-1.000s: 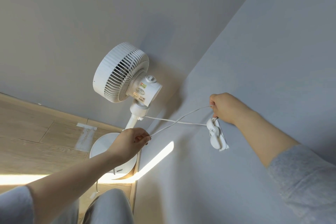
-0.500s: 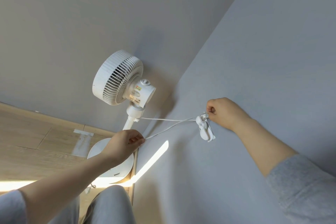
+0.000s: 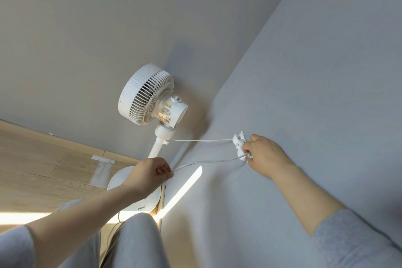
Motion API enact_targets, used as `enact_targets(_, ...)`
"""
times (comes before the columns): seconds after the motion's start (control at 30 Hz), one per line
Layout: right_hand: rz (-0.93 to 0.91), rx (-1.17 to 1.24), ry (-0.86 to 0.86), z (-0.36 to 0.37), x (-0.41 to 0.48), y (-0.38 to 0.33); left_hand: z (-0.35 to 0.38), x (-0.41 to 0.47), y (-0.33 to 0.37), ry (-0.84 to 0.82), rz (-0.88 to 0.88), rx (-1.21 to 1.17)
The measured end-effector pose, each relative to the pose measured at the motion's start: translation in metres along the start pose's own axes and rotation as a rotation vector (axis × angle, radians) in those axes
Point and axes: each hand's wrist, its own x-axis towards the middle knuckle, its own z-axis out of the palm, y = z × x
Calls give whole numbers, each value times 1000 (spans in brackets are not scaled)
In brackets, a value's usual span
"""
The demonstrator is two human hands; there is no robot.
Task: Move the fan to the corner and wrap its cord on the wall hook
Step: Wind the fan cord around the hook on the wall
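Observation:
A white pedestal fan point(image 3: 150, 95) stands in the corner where the two grey walls meet, its round base point(image 3: 121, 177) on the wooden floor. Its white cord point(image 3: 200, 140) runs from the pole to a white hook point(image 3: 238, 140) on the right wall, then back in a lower strand. My right hand point(image 3: 264, 154) pinches the cord at the hook, against the wall. My left hand point(image 3: 148, 175) is closed on the lower strand in front of the fan's base. More cord trails down past my knee.
My grey-trousered knees point(image 3: 139, 239) fill the bottom centre. A strip of sunlight point(image 3: 182, 189) crosses the right wall and the floor. A piece of pale tape point(image 3: 102, 160) lies on the floorboards to the left of the fan.
My right hand has gone from above the hook to its lower right side, bringing the cord down around it. My left hand keeps its hold on the strand.

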Motion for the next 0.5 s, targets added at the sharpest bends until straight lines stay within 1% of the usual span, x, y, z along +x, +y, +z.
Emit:
enact_targets(0.3, 40, 10, -71, 15, -20, -16, 9, -11, 10, -31, 4, -6)
enact_targets(0.5, 3, -138, -132, 27, -31, -29, 17, -9, 14, -100, 7, -10)
